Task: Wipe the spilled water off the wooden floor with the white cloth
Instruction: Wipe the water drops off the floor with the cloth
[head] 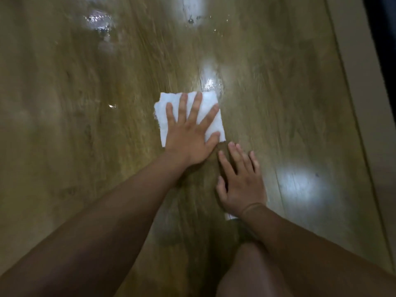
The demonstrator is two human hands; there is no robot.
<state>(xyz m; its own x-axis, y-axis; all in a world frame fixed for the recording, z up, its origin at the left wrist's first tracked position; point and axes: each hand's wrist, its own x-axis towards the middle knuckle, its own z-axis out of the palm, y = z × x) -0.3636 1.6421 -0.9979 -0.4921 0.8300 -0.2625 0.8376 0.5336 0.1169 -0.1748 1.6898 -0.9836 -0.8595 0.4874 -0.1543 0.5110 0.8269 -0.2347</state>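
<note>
Only the head view is given, and it's a bit smeared, so fine detail is hard to read. A glossy brown wooden plank floor (64, 125) is seen from above, filling nearly the whole shot. A small square white cloth (206, 110) is laid flat on it around mid-frame.

The left hand (188, 140) is pressed palm-down on top of the cloth. Its fingers (182, 108) are kept straight and fanned out, with nothing gripped or pinched. The fingertips reach close to the cloth's far edge, and the heel of the palm hangs off the near edge onto the wood.

The right hand (242, 183) is planted flat on the bare boards just near-right of the cloth. Its fingers are stretched out and relaxed too, with nothing held, and the tips sit just beside the left thumb.

A shiny patch of spilled water (211, 83) is seen right at the cloth's far-right corner. A second wet patch (98, 20) glints well off at upper left, and a tiny droplet (112, 106) is spotted left of the cloth. The pale blur (300, 183) on the boards right of the right hand is probably just lamp glare, though water can't be ruled out.

A pale skirting strip (355, 93) is seen along the right side, and a bare knee (257, 273) at the bottom edge.
</note>
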